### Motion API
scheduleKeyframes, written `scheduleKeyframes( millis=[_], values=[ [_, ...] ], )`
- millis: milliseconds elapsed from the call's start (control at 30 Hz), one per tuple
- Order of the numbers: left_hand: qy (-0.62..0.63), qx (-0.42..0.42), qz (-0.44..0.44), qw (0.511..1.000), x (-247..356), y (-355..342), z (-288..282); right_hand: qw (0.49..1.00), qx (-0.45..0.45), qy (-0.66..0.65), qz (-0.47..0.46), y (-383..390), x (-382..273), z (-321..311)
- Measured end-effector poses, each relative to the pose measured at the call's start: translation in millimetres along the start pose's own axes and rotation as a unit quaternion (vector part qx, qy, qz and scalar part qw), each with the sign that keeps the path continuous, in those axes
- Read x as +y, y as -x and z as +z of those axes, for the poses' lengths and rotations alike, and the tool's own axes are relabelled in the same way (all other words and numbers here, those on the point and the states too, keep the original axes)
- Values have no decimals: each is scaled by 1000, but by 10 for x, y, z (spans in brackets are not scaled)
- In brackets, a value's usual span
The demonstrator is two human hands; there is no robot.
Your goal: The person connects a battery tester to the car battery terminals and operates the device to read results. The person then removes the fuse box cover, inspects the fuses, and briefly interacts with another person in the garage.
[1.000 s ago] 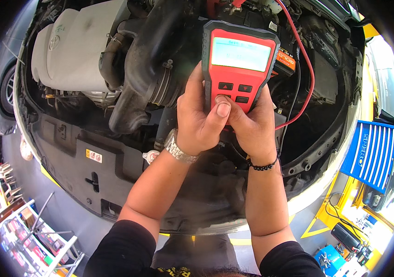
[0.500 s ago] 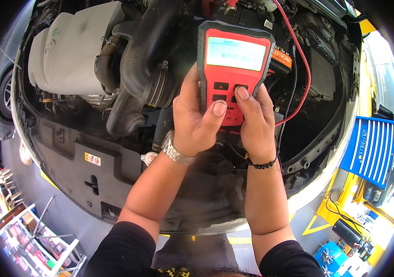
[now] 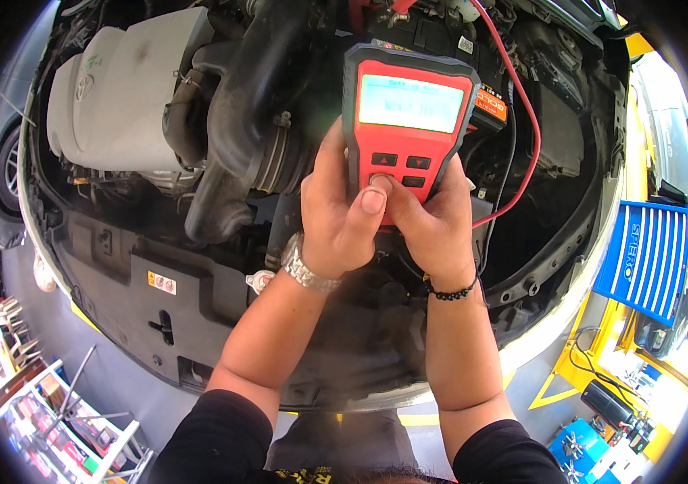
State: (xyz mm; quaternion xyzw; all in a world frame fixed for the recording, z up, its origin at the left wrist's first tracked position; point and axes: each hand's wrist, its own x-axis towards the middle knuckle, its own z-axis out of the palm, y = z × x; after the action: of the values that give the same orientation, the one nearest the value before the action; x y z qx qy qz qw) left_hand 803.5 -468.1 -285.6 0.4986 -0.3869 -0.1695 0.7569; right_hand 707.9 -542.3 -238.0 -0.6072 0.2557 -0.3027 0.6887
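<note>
tester (image 3: 408,121): red and black handheld unit with lit screen, held upright over the engine bay (image 3: 199,185)
left hand (image 3: 340,218): clasps the tester's lower left edge, thumb across the button pad
right hand (image 3: 433,226): grips the tester's lower right, thumb on a button
red lead (image 3: 531,137): loops beside the tester's right
tool chest (image 3: 642,258): blue, well right

The left hand's (image 3: 342,218) thumb slid from the red handheld battery tester's (image 3: 405,121) lower edge up onto its bottom-left button.
</note>
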Motion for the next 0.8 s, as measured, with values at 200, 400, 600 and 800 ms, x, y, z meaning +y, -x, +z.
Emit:
scheduleKeyframes(
  millis=[200, 400, 600, 800],
  values=[
    [-13, 7, -3, 1000, -11, 22, 3, 999, 0, 36, 2, -6, 4, -18],
    [14, -6, -21, 1000, 24, 24, -3, 1000, 18, -10, 1, 12, 50, 12],
    [22, -3, -28, 999, -1, 50, -4, 999, 19, 33, 12, 11, 84, -18],
    [29, -7, -38, 999, 20, 45, -4, 999, 16, 27, 24, 2, 67, -26]
  ],
)
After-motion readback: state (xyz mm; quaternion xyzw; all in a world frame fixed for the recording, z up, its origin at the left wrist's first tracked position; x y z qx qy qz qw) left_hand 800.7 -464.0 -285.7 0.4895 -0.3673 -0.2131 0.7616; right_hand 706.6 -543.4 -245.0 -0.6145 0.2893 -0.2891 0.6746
